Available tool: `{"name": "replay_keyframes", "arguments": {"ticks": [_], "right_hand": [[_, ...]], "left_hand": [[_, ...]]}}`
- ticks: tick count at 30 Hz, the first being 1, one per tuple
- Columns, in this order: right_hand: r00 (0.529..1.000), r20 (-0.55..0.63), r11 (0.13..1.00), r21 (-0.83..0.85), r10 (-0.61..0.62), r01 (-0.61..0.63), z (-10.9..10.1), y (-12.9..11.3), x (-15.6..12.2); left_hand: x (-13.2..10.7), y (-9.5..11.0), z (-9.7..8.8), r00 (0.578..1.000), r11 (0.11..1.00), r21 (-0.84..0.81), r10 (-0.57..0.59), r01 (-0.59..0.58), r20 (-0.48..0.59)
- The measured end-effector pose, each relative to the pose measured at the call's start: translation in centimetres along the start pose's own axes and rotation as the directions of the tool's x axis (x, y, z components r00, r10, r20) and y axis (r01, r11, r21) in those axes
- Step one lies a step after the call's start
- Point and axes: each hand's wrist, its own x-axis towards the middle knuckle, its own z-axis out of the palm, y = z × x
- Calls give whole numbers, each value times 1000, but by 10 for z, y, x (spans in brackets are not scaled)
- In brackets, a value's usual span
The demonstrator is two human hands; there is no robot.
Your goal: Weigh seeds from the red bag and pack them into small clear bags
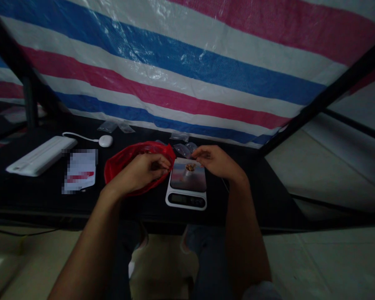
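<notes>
Left hand (137, 173): grip closed on a red plastic bag (118, 166), just left of the digital kitchen scale (186, 200). Right hand (217, 161): grip pressed together above the scale's far edge, anything pinched too small to tell. Clear plastic bags (181, 148) lie beyond the scale.

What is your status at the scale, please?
Left grip on red plastic bag; right grip just above digital scale; brownish bits on its platform; bag edge overlapping scale's corner.
</notes>
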Motion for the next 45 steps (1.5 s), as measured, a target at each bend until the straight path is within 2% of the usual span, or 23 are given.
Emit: {"name": "replay_keyframes", "arguments": {"ticks": [7,12,23,29,34,41,45], "right_hand": [[998,53,999,-27,38,-37,0,10,2],[997,72,999,31,35,-37,4,15,5],[999,49,998,64,-23,19,0,17,1],[992,123,994,108,-17,3,0,19,-1],[989,146,996,93,-20,7,0,18,-3],[987,162,997,72,-24,13,1,19,-1],[996,88,999,-5,-31,31,-3,13,-4]], "left_hand": [[15,24,35,985,987,-83,130,-139,-112],[27,25,49,960,973,-31,218,-227,-177],[35,22,64,949,973,-20,219,-229,-227],[40,20,70,943,971,-25,222,-236,-248],[42,18,72,927,960,0,270,-280,-262],[42,11,76,919,928,-111,326,-355,-220],[39,13,73,912,921,-100,349,-376,-215]]}}
